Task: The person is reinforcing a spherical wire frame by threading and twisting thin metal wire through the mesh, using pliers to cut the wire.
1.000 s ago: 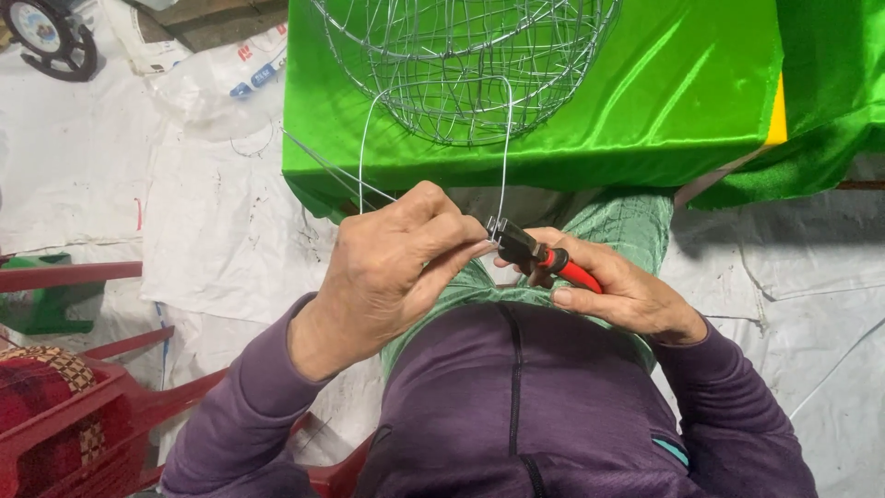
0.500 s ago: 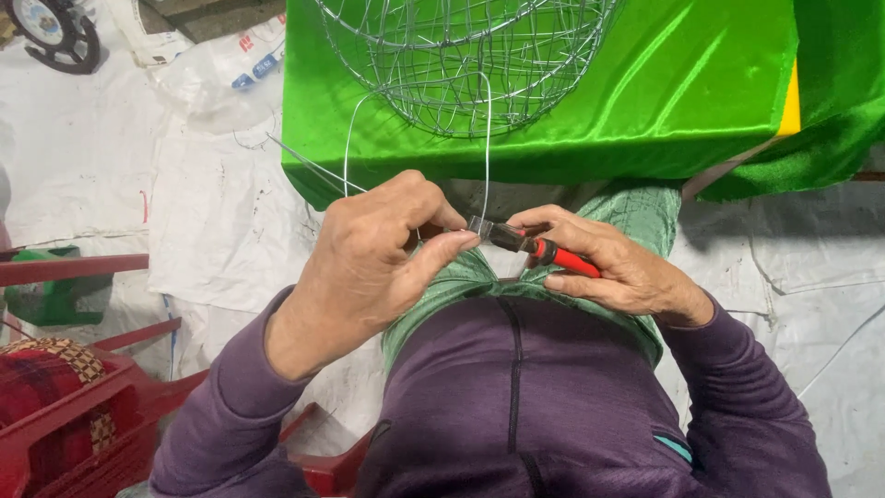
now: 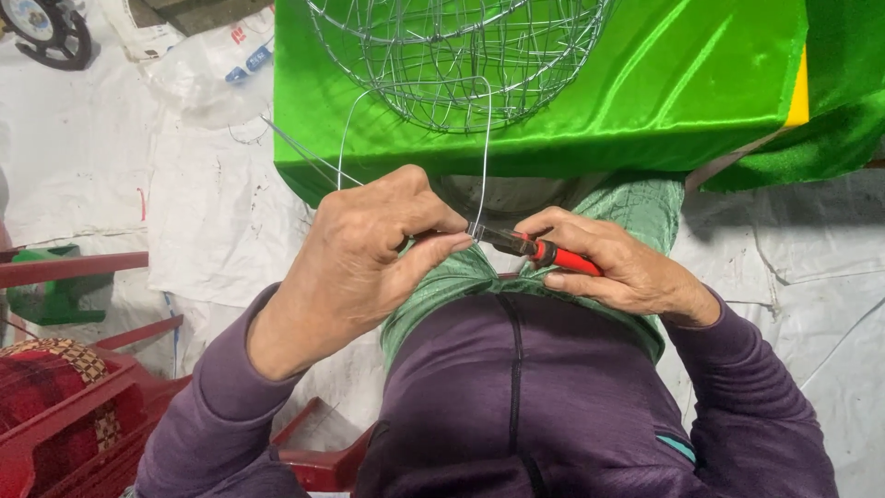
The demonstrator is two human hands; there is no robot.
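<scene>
1. Hands meet at the centre of the frame, just below the edge of a table draped in bright green cloth (image 3: 645,83).
2. The left hand (image 3: 369,249) is curled nearly closed, its thumb and forefinger pinching a thin silver wire (image 3: 486,157) right where the tool's tip meets it.
3. The right hand (image 3: 613,267) is wrapped shut around the red handles of a pair of pliers (image 3: 530,245), whose dark nose points left and bites the wire just beside the left fingertips.
4. From that pinch the wire rises straight up the frame, arches over and joins a round wire basket frame (image 3: 452,55) sitting on the green cloth at top centre.
5. More loose wire strands (image 3: 313,161) slant off the table edge to the left of the hands.
6. Purple sleeves cover both arms; a green garment shows underneath the hands.
7. A red plastic chair (image 3: 83,406) sits at lower left, over white sheeting (image 3: 212,212) on the ground.
</scene>
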